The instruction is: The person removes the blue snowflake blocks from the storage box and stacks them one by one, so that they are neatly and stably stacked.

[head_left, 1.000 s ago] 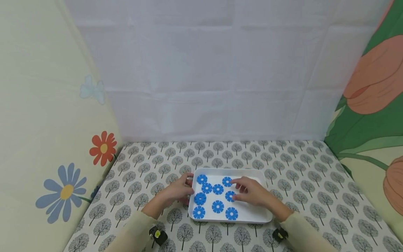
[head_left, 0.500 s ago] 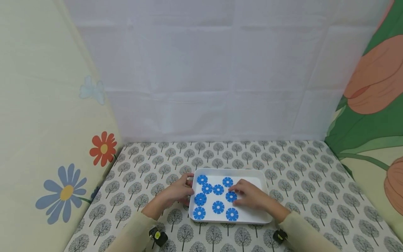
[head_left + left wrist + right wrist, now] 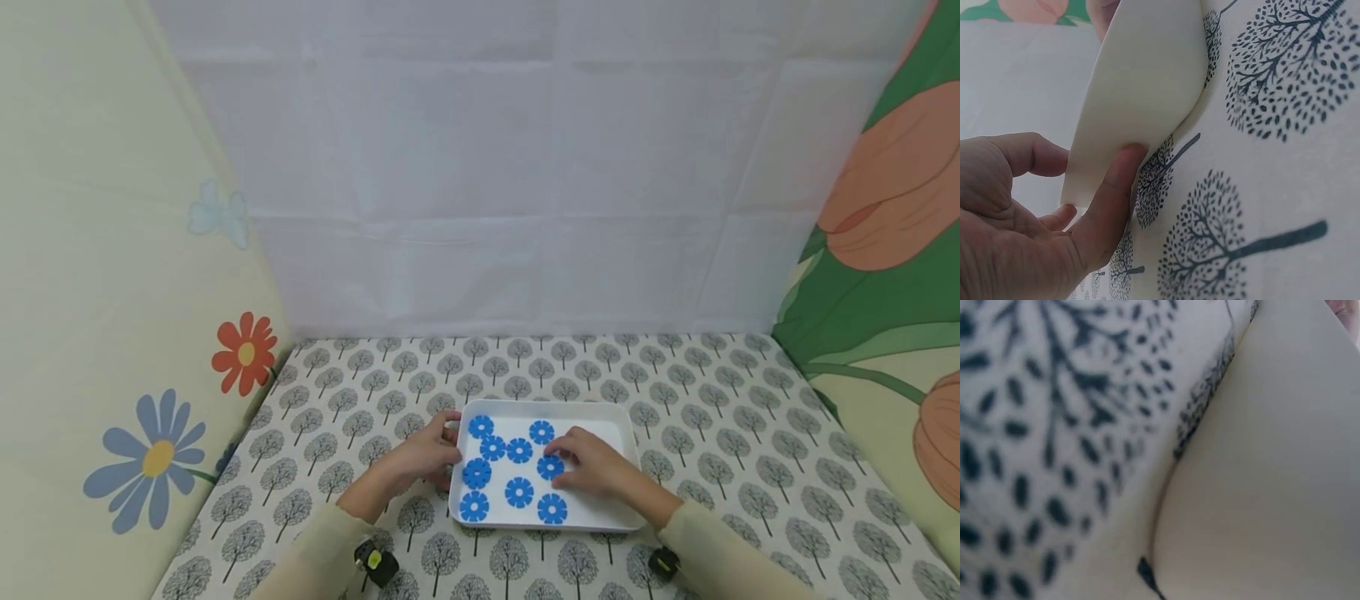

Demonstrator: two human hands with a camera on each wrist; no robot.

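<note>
A white tray (image 3: pixel 600 504) lies on the table with several blue notched, flower-shaped interlocking discs, among them one disc (image 3: pixel 519 492) near its middle front. At the tray's left end, my left hand (image 3: pixel 422 455) holds the wall. In the left wrist view its thumb (image 3: pixel 1116 178) presses the outside of the wall while the index finger meets the rim. Over the tray, my right hand (image 3: pixel 600 468) has its index finger and thumb at opposite edges of one blue disc (image 3: pixel 550 467), pinching it where it lies. The right wrist view shows only the tray's outer wall (image 3: pixel 1260 469) and cloth.
A tree-print cloth (image 3: pixel 720 450) covers the table around the tray. Behind stands a white sheet (image 3: pixel 480 183), with a flower-printed panel (image 3: pixel 112 292) at the left and another (image 3: pixel 892 317) at the right. A black wrist device (image 3: pixel 377 563) sits by each sleeve.
My right hand's index finger has come from beside the far-right disc down to the disc below it, the thumb staying close by. My left hand has stayed at the tray's left end.
</note>
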